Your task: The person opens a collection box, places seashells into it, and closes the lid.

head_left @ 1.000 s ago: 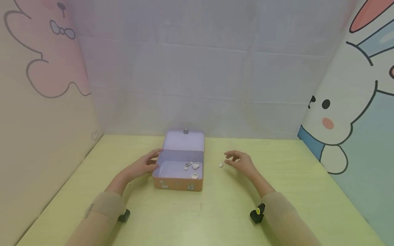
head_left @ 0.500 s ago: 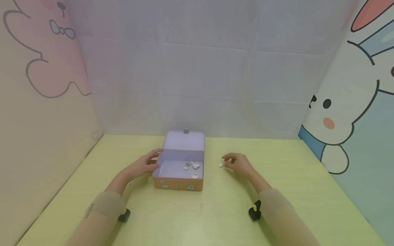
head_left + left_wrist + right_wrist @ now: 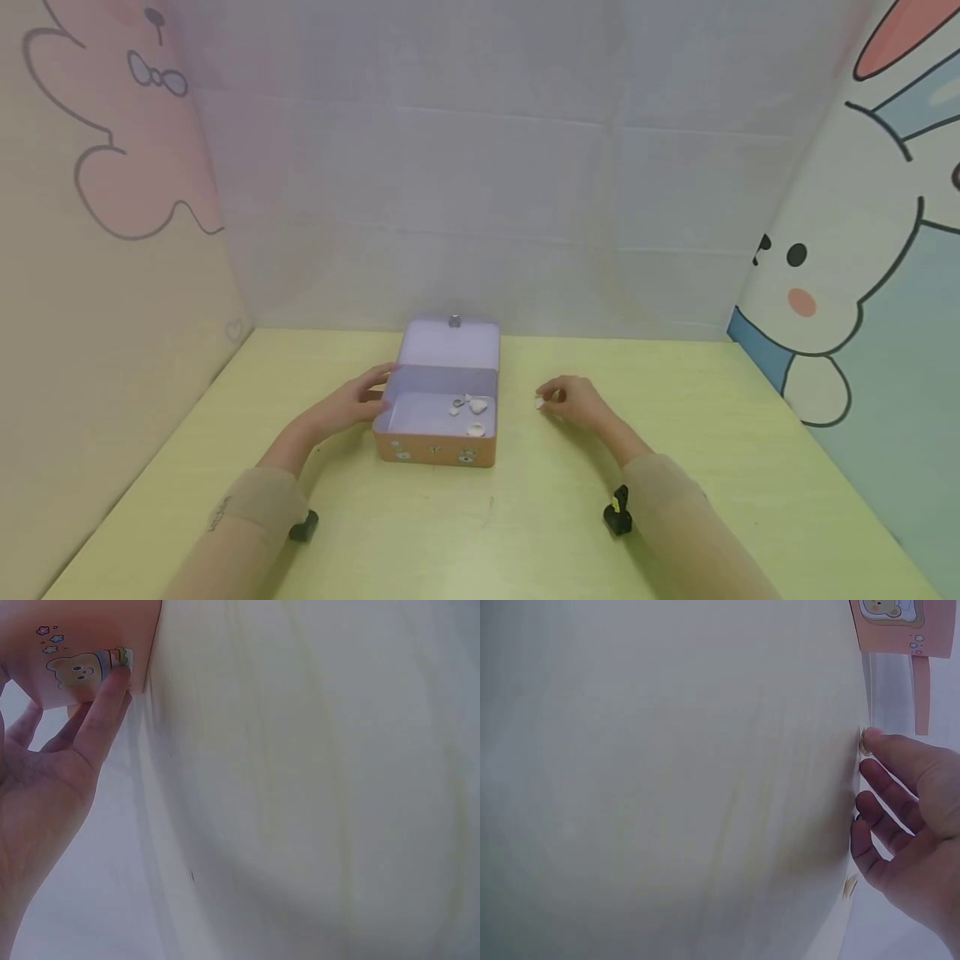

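Note:
A tin box (image 3: 435, 448), orange outside and lavender inside, stands with its lid (image 3: 448, 343) raised at the back. Fingers of my left hand (image 3: 347, 408) rest against its left side; in the left wrist view a fingertip presses by a printed bear (image 3: 75, 671). To the box's right, my right hand (image 3: 579, 403) pinches a small white shell (image 3: 539, 402) low at the table, between thumb and index finger. The right wrist view shows this shell at the thumb tip, the other fingers curved loosely. Inside the box lie several small white pieces, including a larger shell (image 3: 477, 406).
Another small shell (image 3: 850, 886) lies on the table behind the right hand's fingers. The pale yellow table (image 3: 420, 533) runs back to a plain pale wall (image 3: 480, 208). Side panels carry a pink cartoon (image 3: 127, 192) on the left and a rabbit (image 3: 832, 283) on the right.
My right hand has moved left and slightly down to the small shell, and its thumb and index finger have closed about it. My left hand and the box have stayed put.

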A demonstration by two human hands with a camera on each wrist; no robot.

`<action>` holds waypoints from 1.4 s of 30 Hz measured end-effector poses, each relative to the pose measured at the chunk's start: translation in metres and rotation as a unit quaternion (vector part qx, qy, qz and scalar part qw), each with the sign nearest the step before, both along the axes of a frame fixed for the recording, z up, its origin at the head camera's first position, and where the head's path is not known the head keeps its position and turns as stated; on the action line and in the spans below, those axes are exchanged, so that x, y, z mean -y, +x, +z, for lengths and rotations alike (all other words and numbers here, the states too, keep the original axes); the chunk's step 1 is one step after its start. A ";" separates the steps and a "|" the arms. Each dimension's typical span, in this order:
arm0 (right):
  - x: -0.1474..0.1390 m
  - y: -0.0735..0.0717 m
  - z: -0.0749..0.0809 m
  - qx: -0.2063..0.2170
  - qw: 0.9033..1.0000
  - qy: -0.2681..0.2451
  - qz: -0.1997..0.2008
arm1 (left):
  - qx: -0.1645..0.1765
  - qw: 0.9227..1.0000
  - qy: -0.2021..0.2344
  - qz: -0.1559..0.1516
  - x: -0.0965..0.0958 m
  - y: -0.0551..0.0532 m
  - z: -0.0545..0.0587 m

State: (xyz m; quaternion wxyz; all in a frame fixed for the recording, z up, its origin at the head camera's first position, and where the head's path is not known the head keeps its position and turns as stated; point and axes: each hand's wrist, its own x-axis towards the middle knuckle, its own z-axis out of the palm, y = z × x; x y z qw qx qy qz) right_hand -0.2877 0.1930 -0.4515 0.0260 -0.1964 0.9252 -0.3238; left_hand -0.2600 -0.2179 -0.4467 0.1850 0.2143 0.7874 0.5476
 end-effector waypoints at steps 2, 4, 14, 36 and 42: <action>0.001 -0.001 0.000 0.003 1.000 0.002 -0.001 | -0.001 1.000 -0.002 0.001 0.000 0.001 0.002; 0.001 -0.001 -0.001 0.001 1.000 0.004 0.000 | -0.004 1.000 -0.007 0.001 -0.001 0.002 0.003; 0.003 0.001 -0.002 -0.019 1.000 0.014 -0.003 | 0.007 1.000 -0.016 0.011 -0.001 0.003 0.006; 0.003 0.002 0.007 -0.008 1.000 0.021 -0.002 | 0.005 1.000 -0.010 0.000 0.000 -0.001 0.001; 0.004 0.004 0.012 -0.011 0.999 0.030 0.005 | -0.002 1.000 -0.004 -0.007 0.000 -0.004 -0.002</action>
